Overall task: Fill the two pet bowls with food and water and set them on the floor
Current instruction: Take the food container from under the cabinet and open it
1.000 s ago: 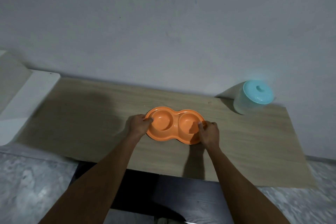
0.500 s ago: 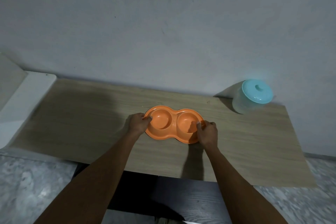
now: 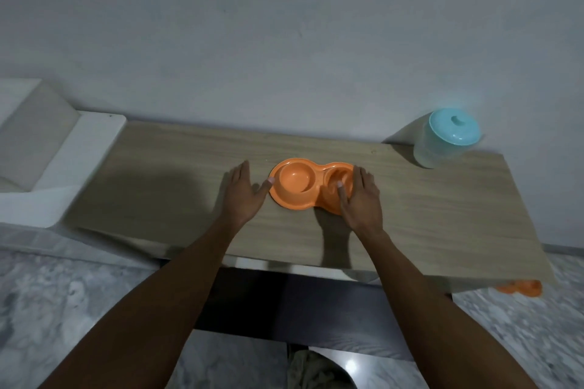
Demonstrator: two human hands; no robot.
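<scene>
Left hand [image 3: 243, 196], right hand [image 3: 363, 199] let go of orange bowl [image 3: 294, 183]; fingers now spread

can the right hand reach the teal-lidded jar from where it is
Probably yes: only bare tabletop lies between the right hand and the jar, and the hand is open.

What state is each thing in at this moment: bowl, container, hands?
Orange double bowl: upright on the table, both compartments look empty.
Container: upright, teal lid on.
Left hand: open, thumb at the bowl's rim.
Right hand: open, thumb over the right compartment.
Orange thing on floor: mostly hidden by the table.
</scene>
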